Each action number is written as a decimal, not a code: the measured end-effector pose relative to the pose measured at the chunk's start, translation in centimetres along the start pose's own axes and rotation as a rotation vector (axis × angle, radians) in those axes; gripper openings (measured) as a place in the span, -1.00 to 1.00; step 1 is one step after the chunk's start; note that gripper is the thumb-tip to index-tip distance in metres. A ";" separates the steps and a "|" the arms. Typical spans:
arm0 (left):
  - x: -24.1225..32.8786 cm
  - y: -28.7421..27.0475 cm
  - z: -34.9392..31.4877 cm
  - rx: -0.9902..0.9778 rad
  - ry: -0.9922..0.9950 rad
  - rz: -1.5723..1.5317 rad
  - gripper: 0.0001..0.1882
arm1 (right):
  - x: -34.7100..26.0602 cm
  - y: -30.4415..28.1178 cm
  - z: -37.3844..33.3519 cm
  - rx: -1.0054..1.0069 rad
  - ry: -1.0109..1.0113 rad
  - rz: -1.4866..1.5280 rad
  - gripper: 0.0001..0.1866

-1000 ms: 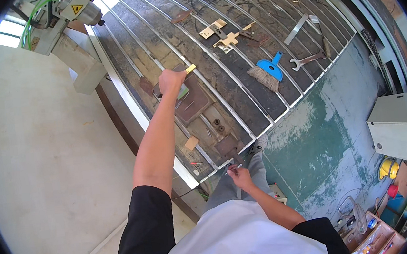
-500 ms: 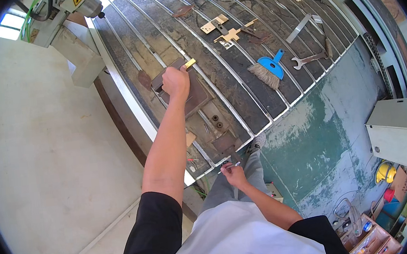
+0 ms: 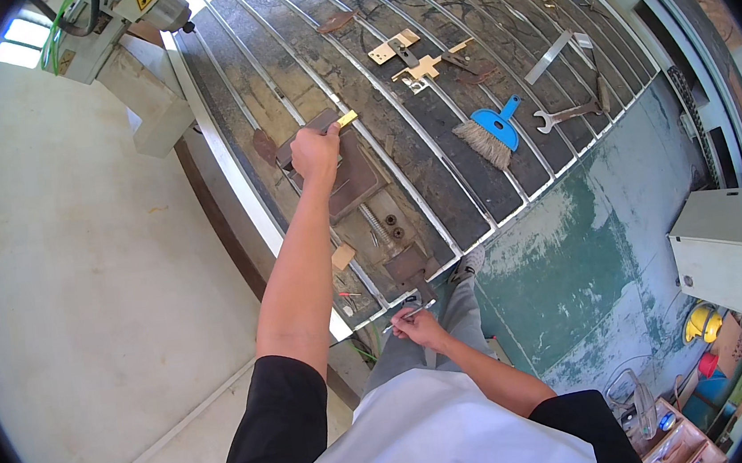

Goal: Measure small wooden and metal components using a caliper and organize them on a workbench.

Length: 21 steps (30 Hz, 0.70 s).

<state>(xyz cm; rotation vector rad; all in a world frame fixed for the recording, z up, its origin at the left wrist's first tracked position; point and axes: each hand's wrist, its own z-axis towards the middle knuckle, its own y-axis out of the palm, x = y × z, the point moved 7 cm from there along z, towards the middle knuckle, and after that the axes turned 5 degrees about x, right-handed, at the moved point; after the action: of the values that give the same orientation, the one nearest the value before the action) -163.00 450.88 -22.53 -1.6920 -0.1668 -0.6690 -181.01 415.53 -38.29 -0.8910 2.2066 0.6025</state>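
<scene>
A brown machine vise (image 3: pixel 357 179) lies on the slotted work table, its screw and front block toward me. My left hand (image 3: pixel 316 152) reaches over the vise's far jaw, fingers closed on a small brass-coloured plate (image 3: pixel 347 119). How far the plate sits between the jaws is hidden by the hand. At the table's near edge my right hand (image 3: pixel 419 328) grips the thin metal vise handle (image 3: pixel 400 320), which runs crosswise at the screw's end.
A blue brush (image 3: pixel 495 126), a wrench (image 3: pixel 567 113) and several brass-coloured plates (image 3: pixel 420 69) lie on the table to the right. A machine head (image 3: pixel 155 7) hangs at the far left. A white box (image 3: pixel 723 242) stands on the right.
My right hand has shifted slightly left and down, and the vise handle has turned to a different slant. My left hand stays at the far jaw with the brass-coloured plate.
</scene>
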 end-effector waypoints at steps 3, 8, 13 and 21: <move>0.1 0.0 0.3 0.017 0.015 0.004 -0.61 | 0.6 1.2 -0.4 -0.072 0.174 0.217 -0.81; -0.9 0.4 0.9 0.011 0.046 -0.005 -0.64 | 1.4 1.2 0.7 -0.181 0.069 0.118 -0.80; -1.4 0.7 1.1 -0.173 0.251 -0.069 -0.71 | 3.5 -3.4 1.0 0.000 -0.114 -0.304 -0.82; -2.5 0.9 2.4 -0.399 0.277 -0.136 -0.71 | 1.0 -13.2 -3.2 0.209 -0.229 -0.657 -0.81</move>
<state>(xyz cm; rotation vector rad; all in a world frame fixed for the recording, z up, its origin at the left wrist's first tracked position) -163.83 453.54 -24.82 -1.9544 0.0545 -1.0857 -173.14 404.39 -39.05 -1.2734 1.6009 0.1428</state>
